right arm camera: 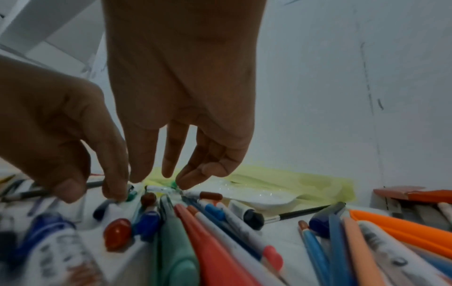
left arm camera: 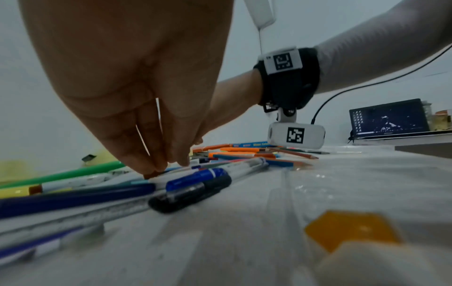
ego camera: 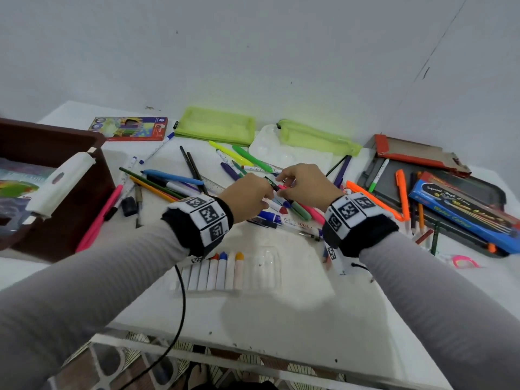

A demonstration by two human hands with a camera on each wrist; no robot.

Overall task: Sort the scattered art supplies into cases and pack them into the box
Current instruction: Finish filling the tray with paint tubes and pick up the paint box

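Note:
Pens, markers and pencils [ego camera: 284, 209] lie scattered over the white table [ego camera: 281, 311]. My two hands meet above the middle of this pile. My left hand [ego camera: 266, 192] pinches a short dark crayon [ego camera: 271, 183] between thumb and fingers; in the right wrist view the same left hand [right arm camera: 93, 193] pinches the dark crayon [right arm camera: 105, 206]. My right hand [ego camera: 284, 182] hangs beside it, its fingertips [right arm camera: 182, 182] touching a white marker with a green end [right arm camera: 161, 189], gripping nothing I can see. A clear tray of crayons [ego camera: 225, 273] lies near my left wrist.
A brown box [ego camera: 84, 142] stands at the left with books inside. Two green mesh pouches [ego camera: 215, 125] [ego camera: 318, 136], a white palette [ego camera: 267, 147] and a coloured-pencil pack [ego camera: 129, 128] lie at the back. A black tin [ego camera: 450, 178] with a blue watercolour box [ego camera: 461, 212] sits right.

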